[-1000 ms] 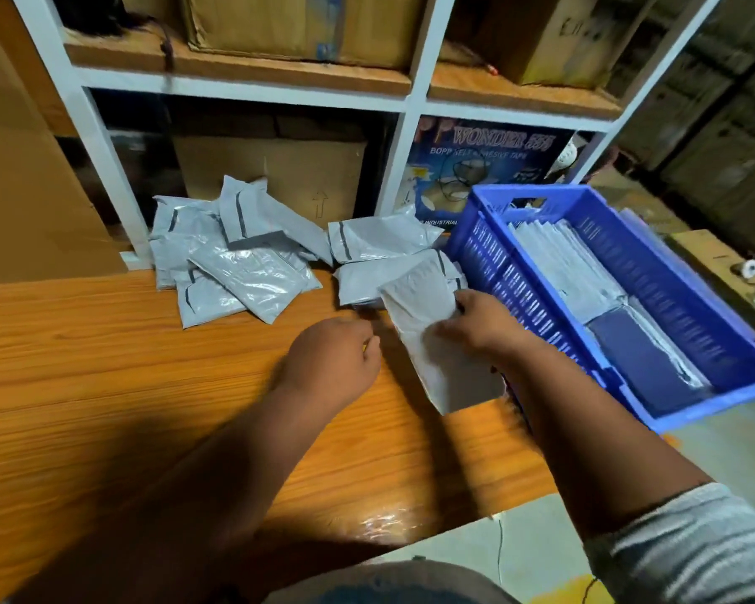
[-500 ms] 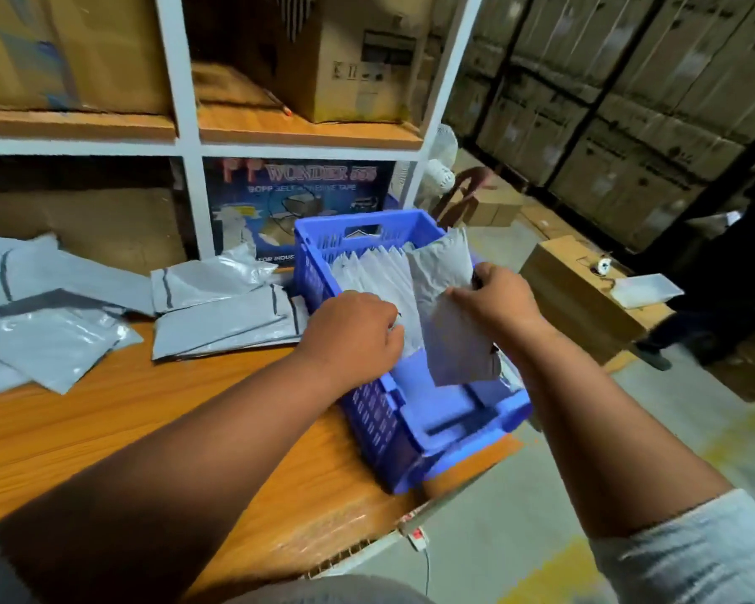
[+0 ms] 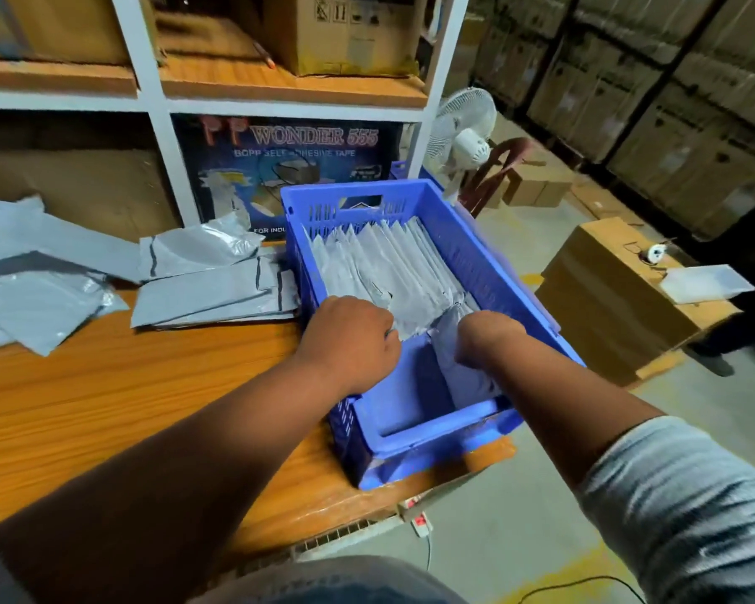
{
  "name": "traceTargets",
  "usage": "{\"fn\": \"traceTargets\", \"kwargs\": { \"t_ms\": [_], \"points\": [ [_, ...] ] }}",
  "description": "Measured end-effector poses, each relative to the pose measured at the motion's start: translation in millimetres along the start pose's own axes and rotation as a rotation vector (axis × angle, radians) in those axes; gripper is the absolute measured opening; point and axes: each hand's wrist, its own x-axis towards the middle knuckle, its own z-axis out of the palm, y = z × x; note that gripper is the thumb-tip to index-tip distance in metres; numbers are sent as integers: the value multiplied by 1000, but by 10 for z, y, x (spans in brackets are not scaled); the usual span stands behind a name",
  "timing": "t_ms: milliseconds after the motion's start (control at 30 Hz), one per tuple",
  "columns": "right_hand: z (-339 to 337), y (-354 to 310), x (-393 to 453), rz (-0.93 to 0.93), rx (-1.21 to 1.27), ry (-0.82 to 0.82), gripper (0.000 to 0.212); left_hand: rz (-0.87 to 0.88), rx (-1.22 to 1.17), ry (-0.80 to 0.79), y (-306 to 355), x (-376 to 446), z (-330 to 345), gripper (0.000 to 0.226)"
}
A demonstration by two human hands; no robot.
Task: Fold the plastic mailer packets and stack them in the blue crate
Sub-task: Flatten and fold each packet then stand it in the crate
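Both hands are inside the blue crate [image 3: 489,263] at the surface's right edge. The right hand [image 3: 487,340] grips a folded mailer [image 3: 467,377], lowering it upright; the left hand [image 3: 349,337], fingers curled, holds back the standing row [image 3: 393,263]. Light, limp, slippery film: best pinched along the fold

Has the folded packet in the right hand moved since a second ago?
Yes. The folded packet, gripped by the right hand, has gone from over the wooden table rightward and down into the blue crate.

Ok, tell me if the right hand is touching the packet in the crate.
Touching: the head view shows the right hand gripping the packet.
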Motion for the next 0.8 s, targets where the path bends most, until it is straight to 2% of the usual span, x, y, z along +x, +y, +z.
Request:
{"fn": "traceTargets", "kwargs": {
  "t_ms": [67, 200, 333, 467, 633, 800],
  "points": [
    [-24, 2, 25, -22, -37, 40, 31, 1, -21, 16, -1, -9, -2, 43],
    [-46, 11, 30, 16, -90, 142, 41, 8, -35, 43, 3, -30, -27, 43],
    [-115, 13, -33, -28, -100, 233, 46, 10, -58, 56, -24, -37, -5, 38],
    [-373, -114, -130, -64, -52, 245, 37, 1, -139, 103, -135, -74, -53, 40],
    [-886, -559, -376, -197, 43, 326, 39, -18, -185, 185, -496, -170, -290, 33],
    [-1342, -1302, -714, -347, 66, 523, 29, -139, -182, 218, -1091, -411, -636, 26]
  ]
}}
